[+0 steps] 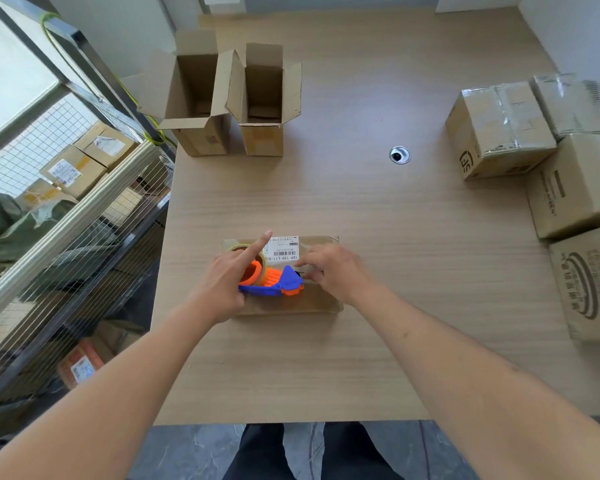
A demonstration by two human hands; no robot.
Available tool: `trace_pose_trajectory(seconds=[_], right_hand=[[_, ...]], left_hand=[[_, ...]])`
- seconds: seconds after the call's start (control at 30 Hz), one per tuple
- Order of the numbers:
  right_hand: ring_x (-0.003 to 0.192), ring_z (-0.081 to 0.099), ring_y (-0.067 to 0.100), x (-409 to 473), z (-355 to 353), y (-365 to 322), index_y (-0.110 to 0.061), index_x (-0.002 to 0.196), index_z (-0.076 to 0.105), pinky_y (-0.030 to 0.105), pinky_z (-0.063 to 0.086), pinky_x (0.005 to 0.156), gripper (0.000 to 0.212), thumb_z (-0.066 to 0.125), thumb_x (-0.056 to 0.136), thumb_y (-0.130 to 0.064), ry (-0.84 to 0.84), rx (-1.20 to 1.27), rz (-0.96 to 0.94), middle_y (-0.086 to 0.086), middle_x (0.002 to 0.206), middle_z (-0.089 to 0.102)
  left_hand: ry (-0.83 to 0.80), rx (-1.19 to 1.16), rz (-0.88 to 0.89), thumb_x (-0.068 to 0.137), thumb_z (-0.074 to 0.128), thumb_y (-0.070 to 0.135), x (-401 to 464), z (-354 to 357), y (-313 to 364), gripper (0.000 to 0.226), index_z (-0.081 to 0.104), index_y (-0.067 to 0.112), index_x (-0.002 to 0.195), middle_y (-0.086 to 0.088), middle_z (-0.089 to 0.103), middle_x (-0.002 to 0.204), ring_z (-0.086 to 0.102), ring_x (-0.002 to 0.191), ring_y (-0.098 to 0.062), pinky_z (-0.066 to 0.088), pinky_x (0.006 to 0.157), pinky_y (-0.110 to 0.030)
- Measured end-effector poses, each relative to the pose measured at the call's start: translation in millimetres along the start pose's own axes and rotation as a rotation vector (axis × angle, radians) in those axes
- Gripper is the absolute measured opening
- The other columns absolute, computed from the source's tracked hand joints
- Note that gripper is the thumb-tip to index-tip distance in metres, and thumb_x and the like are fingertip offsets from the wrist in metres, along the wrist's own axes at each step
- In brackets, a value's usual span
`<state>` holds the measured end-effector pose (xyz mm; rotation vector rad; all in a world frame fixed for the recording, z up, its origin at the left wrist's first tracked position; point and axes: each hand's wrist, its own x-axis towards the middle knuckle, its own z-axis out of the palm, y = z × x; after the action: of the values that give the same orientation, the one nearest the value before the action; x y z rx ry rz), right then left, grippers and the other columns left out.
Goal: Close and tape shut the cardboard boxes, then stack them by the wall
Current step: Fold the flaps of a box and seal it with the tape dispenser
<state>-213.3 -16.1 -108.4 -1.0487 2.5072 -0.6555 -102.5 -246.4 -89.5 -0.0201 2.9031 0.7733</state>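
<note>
A small closed cardboard box (321, 299) with a white shipping label lies on the wooden table (378, 220) in front of me. On top of it sits a blue and orange tape dispenser (274, 282). My left hand (229, 278) grips the dispenser, its index finger stretched out over the tape roll. My right hand (333, 270) rests on the box top beside the dispenser's blade end, with its fingertips curled at the tape there. Two open cardboard boxes (201, 95) (264, 102) stand upright at the far left of the table, flaps up.
Several taped boxes (499, 129) are stacked along the right edge by the wall. A round cable hole (399, 155) sits mid-table. A wire-mesh shelf rack (70, 202) with parcels stands to the left. My legs show below the table's near edge.
</note>
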Motion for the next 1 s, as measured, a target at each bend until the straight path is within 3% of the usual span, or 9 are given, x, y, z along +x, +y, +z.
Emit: trace_pose_trajectory(seconds=[0.17,0.43,0.5,0.53,0.6,0.63,0.77,1.0], right_hand=[[0.093,0.066,0.013,-1,5,-5,-0.032,0.11,0.078,0.035,0.054,0.074,0.031,0.067,0.092,-0.01,-0.044,0.133,0.037,-0.012,0.102,0.075],[0.085,0.065,0.007,3,7,-5,-0.024,0.103,0.08,0.037,0.055,0.08,0.015,0.071,0.093,-0.019,-0.019,0.287,0.143,-0.008,0.096,0.076],[0.086,0.067,0.008,4,10,-6,-0.024,0.101,0.079,0.037,0.055,0.082,0.013,0.072,0.091,-0.022,-0.002,0.299,0.178,-0.009,0.094,0.077],[0.085,0.067,0.008,4,11,-7,-0.025,0.101,0.079,0.037,0.055,0.081,0.012,0.072,0.091,-0.023,0.005,0.296,0.196,-0.01,0.092,0.076],[0.083,0.064,0.007,5,11,-8,-0.025,0.099,0.079,0.034,0.054,0.081,0.012,0.072,0.09,-0.024,0.018,0.301,0.225,-0.01,0.091,0.075],[0.084,0.064,0.006,5,11,-8,-0.025,0.098,0.079,0.034,0.054,0.081,0.011,0.072,0.089,-0.024,0.024,0.312,0.238,-0.01,0.091,0.075],[0.087,0.065,0.009,8,10,-5,-0.028,0.087,0.076,0.038,0.054,0.082,0.008,0.073,0.085,-0.021,0.025,0.338,0.294,-0.014,0.086,0.073],[0.084,0.065,0.011,-7,-12,11,-0.034,0.073,0.063,0.037,0.054,0.081,0.025,0.071,0.086,-0.014,0.051,0.274,0.354,-0.016,0.081,0.068]], left_hand=[[0.004,0.005,-0.012,0.056,0.065,-0.012,-2,-1,1,0.125,0.019,0.037,0.162,0.004,0.056,0.093,0.045,0.083,-0.021,0.035,0.076,-0.029],[-0.038,0.005,-0.033,0.06,0.068,-0.007,-2,-1,-3,0.125,0.014,0.042,0.161,0.005,0.055,0.102,0.052,0.093,-0.025,0.043,0.082,-0.035],[-0.091,0.116,0.02,0.067,0.074,0.012,-3,-2,-3,0.121,0.006,0.048,0.16,0.005,0.053,0.103,0.051,0.099,-0.022,0.044,0.089,-0.04],[-0.115,0.198,0.041,0.074,0.077,0.032,-4,-1,-1,0.115,0.002,0.052,0.158,0.005,0.051,0.106,0.051,0.103,-0.022,0.041,0.095,-0.04],[-0.082,0.368,0.067,0.084,0.059,0.073,-5,1,7,0.094,-0.001,0.059,0.155,0.003,0.051,0.111,0.052,0.105,-0.025,0.034,0.102,-0.043],[-0.04,0.44,0.084,0.087,0.046,0.079,-6,3,11,0.084,0.0,0.059,0.155,0.002,0.052,0.111,0.053,0.101,-0.027,0.033,0.103,-0.044],[0.045,0.552,0.129,0.096,0.026,0.074,-10,13,13,0.066,0.005,0.056,0.157,-0.003,0.055,0.099,0.05,0.084,-0.029,0.038,0.089,-0.042],[0.048,0.566,0.092,0.104,0.027,0.058,-14,9,9,0.054,0.006,0.062,0.153,0.0,0.046,0.1,0.056,0.096,-0.025,0.025,0.108,-0.05]])
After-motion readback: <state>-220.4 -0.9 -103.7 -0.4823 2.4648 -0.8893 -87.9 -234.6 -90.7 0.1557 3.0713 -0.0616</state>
